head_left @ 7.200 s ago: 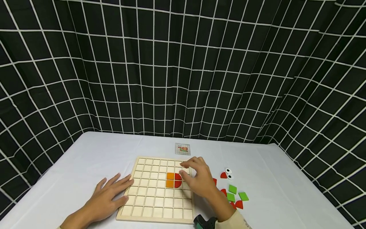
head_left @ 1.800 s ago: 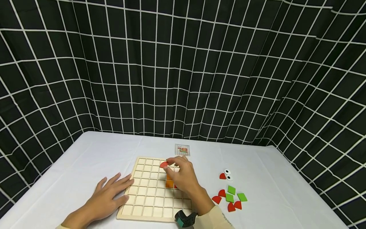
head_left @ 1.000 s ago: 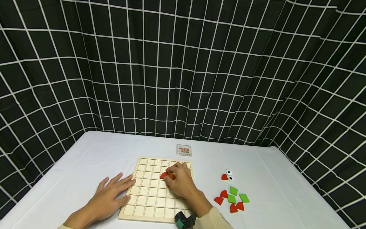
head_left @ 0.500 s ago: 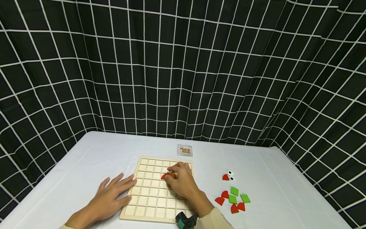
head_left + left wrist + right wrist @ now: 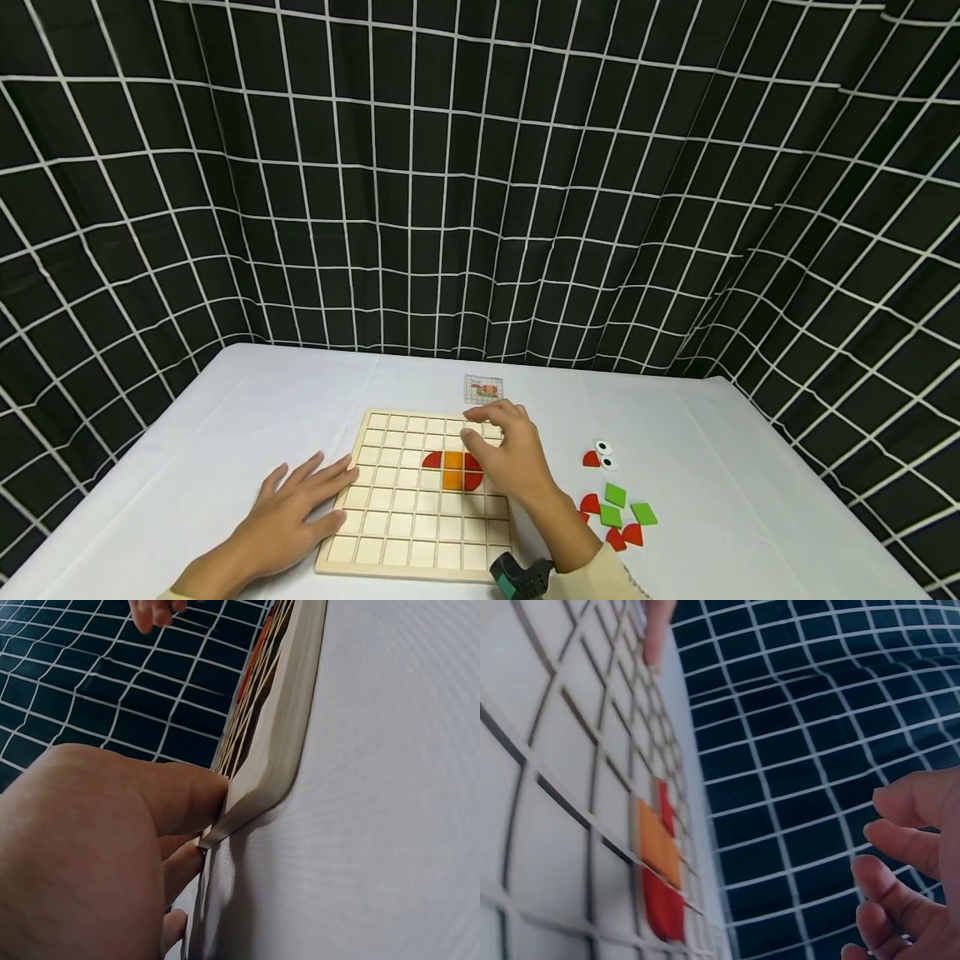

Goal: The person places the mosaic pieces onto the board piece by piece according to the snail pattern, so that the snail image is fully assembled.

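A wooden grid board lies on the table. On it are two orange square tiles, one above the other, with red quarter-round tiles on their right side. Left of the upper orange tile sits another red quarter-round tile. My right hand is raised over the board's right side, thumb and fingers parted, holding nothing; the right wrist view shows its fingers apart from the tiles. My left hand rests with spread fingers at the board's left edge, its fingertips touching the frame.
Right of the board lie several loose red quarter-rounds and green tiles, with two round eye pieces behind them. A small printed picture card lies beyond the board. Dark gridded curtains surround the white table.
My right hand brought a red quarter-round to the board, set it left of the upper orange tile and let go, then drew away to the right. The left hand stayed at the board's edge.
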A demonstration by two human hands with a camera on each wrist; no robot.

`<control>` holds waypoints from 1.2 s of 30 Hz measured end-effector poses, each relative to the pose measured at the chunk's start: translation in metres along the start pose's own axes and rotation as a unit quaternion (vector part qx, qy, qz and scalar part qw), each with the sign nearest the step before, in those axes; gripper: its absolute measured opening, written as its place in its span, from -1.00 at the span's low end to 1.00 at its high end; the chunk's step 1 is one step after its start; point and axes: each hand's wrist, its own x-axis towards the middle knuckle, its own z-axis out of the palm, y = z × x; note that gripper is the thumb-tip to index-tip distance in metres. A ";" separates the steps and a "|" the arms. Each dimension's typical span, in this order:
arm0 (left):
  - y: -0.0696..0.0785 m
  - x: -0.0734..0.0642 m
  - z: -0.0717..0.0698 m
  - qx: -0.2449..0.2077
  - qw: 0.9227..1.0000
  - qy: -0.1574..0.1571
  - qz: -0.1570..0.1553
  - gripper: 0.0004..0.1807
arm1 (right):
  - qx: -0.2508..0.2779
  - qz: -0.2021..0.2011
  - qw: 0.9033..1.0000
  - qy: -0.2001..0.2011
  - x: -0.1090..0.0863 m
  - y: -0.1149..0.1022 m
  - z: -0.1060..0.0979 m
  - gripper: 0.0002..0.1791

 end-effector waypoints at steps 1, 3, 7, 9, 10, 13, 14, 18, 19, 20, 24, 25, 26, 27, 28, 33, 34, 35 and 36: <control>0.000 0.000 0.000 0.000 1.000 0.001 -0.001 -0.51 | -0.003 -0.004 1.000 0.007 0.000 -0.001 -0.004 -0.78; 0.000 0.001 0.000 0.001 1.000 0.000 -0.002 -0.52 | -0.006 -0.010 1.000 0.017 -0.001 -0.004 -0.013 -0.77; -0.001 0.001 0.002 0.003 1.000 0.001 -0.002 -0.52 | -0.015 -0.026 0.999 0.037 -0.004 -0.006 -0.029 -0.74; -0.002 0.000 0.002 0.003 1.000 0.001 -0.003 -0.51 | -0.017 -0.032 0.998 0.045 -0.005 -0.006 -0.036 -0.73; -0.002 0.000 0.002 0.004 1.000 0.001 -0.003 -0.51 | -0.019 -0.034 0.998 0.048 -0.006 -0.006 -0.040 -0.73; -0.002 -0.001 0.003 0.003 1.000 0.000 -0.004 -0.51 | -0.026 -0.035 0.997 0.055 -0.009 -0.005 -0.052 -0.72; -0.002 -0.001 0.003 0.003 1.000 -0.001 -0.004 -0.51 | -0.027 -0.034 0.997 0.057 -0.011 -0.004 -0.056 -0.72; -0.001 0.000 0.002 0.001 1.000 -0.002 -0.005 -0.51 | -0.039 -0.024 0.997 0.065 -0.017 0.000 -0.074 -0.71; -0.001 0.000 0.002 0.001 1.000 -0.002 -0.005 -0.51 | -0.043 -0.021 0.997 0.067 -0.019 0.002 -0.079 -0.71; -0.001 0.000 0.002 0.001 1.000 -0.002 -0.006 -0.51 | -0.050 -0.017 0.996 0.070 -0.020 0.003 -0.084 -0.71; 0.000 0.000 0.001 0.000 1.000 -0.001 -0.005 -0.52 | -0.074 0.000 0.995 0.073 -0.029 0.012 -0.100 -0.71; -0.001 -0.001 0.001 0.001 1.000 -0.001 -0.004 -0.51 | -0.078 0.003 0.994 0.072 -0.031 0.014 -0.103 -0.71; -0.001 -0.001 0.001 0.000 1.000 -0.001 -0.004 -0.51 | -0.083 0.004 0.994 0.071 -0.034 0.016 -0.107 -0.72; -0.001 -0.001 0.001 0.000 1.000 -0.002 -0.004 -0.51 | -0.086 0.004 0.994 0.069 -0.036 0.019 -0.109 -0.72; -0.001 -0.001 0.001 0.000 1.000 -0.003 -0.005 -0.51 | -0.090 0.004 0.994 0.067 -0.039 0.021 -0.111 -0.73; -0.001 -0.001 0.001 0.001 1.000 -0.003 -0.005 -0.51 | -0.100 0.013 0.993 0.053 -0.050 0.032 -0.118 -0.74; -0.001 0.000 0.001 0.001 1.000 -0.002 -0.004 -0.51 | -0.101 0.015 0.994 0.051 -0.051 0.034 -0.119 -0.73; -0.001 0.000 0.001 0.002 1.000 -0.001 -0.003 -0.51 | -0.101 0.016 0.994 0.048 -0.053 0.035 -0.120 -0.73; -0.001 0.000 0.001 0.002 1.000 -0.001 -0.003 -0.51 | -0.102 0.016 0.994 0.046 -0.054 0.036 -0.121 -0.73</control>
